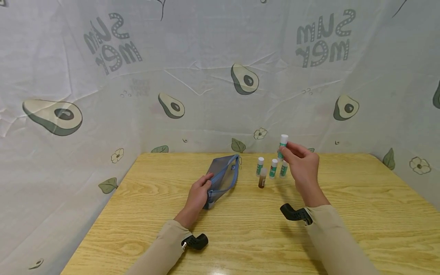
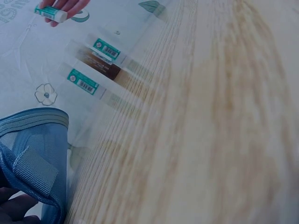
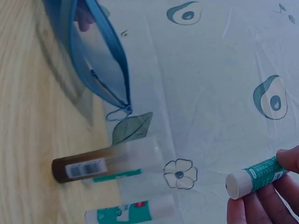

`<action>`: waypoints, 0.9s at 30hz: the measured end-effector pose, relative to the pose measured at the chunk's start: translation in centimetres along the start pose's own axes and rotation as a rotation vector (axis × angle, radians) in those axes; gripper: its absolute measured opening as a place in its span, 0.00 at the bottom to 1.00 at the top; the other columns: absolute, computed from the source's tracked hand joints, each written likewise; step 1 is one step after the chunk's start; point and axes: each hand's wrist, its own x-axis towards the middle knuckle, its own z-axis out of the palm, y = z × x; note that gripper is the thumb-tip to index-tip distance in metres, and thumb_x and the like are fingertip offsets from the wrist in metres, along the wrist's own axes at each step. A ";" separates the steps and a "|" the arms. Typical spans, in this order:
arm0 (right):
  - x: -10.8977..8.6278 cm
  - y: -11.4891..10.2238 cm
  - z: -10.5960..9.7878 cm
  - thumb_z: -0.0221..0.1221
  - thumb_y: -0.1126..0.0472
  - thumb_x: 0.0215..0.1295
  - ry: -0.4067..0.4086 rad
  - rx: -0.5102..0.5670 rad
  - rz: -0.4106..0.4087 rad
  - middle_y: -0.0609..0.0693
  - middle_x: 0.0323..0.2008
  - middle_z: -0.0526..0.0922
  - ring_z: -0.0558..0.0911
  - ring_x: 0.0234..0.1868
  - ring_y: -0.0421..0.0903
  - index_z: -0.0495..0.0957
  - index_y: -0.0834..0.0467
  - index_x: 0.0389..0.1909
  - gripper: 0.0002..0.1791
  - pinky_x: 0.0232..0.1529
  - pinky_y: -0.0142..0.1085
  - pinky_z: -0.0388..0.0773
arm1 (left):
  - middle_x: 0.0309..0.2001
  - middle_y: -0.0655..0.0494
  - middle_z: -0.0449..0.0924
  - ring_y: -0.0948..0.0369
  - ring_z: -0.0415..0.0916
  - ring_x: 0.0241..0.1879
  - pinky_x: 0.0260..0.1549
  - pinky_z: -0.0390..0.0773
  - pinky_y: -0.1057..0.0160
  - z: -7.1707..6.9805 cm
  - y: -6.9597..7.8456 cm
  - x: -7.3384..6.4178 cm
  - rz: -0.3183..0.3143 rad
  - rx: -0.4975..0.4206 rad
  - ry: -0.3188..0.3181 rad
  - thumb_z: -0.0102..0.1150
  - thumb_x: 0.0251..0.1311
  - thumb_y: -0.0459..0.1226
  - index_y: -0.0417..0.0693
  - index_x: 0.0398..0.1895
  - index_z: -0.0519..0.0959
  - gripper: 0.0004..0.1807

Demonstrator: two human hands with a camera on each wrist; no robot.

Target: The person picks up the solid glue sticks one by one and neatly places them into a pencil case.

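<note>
Right hand [image 1: 302, 164] aloft (with glue stick [image 1: 283, 143])

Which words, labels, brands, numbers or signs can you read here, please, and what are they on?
"sum mer": mirrored, over two lines, twice on the backdrop.
Green-labelled tubes: lettering too small or blurred to read.
Brown tube: a barcode on its label, nothing readable.
Faint print on the backdrop, left of centre: illegible.
</note>
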 end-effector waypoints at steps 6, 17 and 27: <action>0.2 -1.3 1.0 0.67 0.51 0.73 0.012 0.046 -0.037 0.34 0.44 0.85 0.86 0.45 0.30 0.83 0.57 0.66 0.25 0.49 0.20 0.83 | 0.84 0.47 0.60 0.42 0.46 0.86 0.82 0.53 0.38 0.1 -0.1 0.0 -0.007 -0.003 0.000 0.42 0.84 0.38 0.45 0.78 0.71 0.25; 0.5 -2.9 1.9 0.68 0.54 0.73 0.032 0.123 -0.054 0.35 0.43 0.86 0.87 0.45 0.31 0.84 0.60 0.64 0.24 0.50 0.23 0.84 | 0.83 0.46 0.61 0.43 0.46 0.86 0.83 0.53 0.39 0.0 0.1 0.0 -0.004 -0.003 0.011 0.42 0.83 0.37 0.44 0.78 0.72 0.25; 0.6 -3.1 1.9 0.68 0.54 0.72 0.028 0.136 -0.079 0.36 0.44 0.87 0.87 0.46 0.31 0.84 0.60 0.64 0.24 0.52 0.24 0.85 | 0.82 0.44 0.63 0.41 0.46 0.86 0.82 0.53 0.38 0.1 0.1 0.0 0.009 0.015 0.020 0.43 0.83 0.37 0.43 0.77 0.72 0.24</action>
